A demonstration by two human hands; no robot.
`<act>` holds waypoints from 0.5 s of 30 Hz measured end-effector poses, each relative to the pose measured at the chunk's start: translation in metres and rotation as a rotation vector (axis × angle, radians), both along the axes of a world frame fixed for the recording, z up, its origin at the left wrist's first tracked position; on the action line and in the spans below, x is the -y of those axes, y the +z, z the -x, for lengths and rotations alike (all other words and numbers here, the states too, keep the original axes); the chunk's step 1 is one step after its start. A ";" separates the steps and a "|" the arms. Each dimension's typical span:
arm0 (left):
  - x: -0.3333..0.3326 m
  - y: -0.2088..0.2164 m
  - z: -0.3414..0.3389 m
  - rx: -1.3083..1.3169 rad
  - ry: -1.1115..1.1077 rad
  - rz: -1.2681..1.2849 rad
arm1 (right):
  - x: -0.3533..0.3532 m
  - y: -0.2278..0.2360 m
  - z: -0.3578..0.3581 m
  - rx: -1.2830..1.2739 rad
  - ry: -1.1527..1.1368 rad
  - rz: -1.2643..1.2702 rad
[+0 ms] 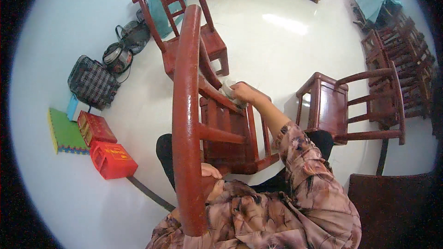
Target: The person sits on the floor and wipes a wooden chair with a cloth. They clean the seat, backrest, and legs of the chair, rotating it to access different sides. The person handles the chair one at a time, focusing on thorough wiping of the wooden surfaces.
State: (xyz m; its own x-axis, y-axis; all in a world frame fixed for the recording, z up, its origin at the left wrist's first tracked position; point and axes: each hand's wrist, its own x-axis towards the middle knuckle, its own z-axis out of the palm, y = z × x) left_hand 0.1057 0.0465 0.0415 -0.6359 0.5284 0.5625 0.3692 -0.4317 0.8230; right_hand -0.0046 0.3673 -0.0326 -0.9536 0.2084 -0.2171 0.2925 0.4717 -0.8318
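A dark red wooden chair (187,87) is tipped in front of me, its thick top rail rising close to the camera and its slats running away to the right. My right hand (243,93) is closed on a pale, crumpled cloth (227,88), pressed against one of the chair's bars. Low on the chair, partly behind the rail, my left hand (211,172) has its fingers wrapped round a wooden part. My knees are on either side of the chair.
One similar chair (213,41) stands ahead to the left, another (328,106) to the right. Stacked chairs (406,64) line the right wall. Along the left wall are a plaid bag (94,83), a rice cooker (117,57), red bags (115,159) and a green foam mat (67,131).
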 end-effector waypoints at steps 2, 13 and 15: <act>-0.001 -0.005 0.015 -0.013 -0.240 -0.002 | -0.006 -0.010 -0.020 -0.046 -0.150 0.169; -0.004 0.005 -0.001 -0.052 -0.050 0.072 | -0.064 0.052 -0.055 -0.737 -0.620 1.492; 0.006 0.005 0.000 -0.024 -0.024 0.095 | -0.058 0.053 -0.037 -0.838 -0.438 1.179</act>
State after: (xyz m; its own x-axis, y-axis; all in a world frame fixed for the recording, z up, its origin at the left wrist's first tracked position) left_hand 0.1060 0.0405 0.0466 -0.6094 0.5950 0.5240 0.3797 -0.3612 0.8517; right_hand 0.0321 0.4254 0.0202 -0.7931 0.6005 0.1015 -0.5082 -0.5608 -0.6536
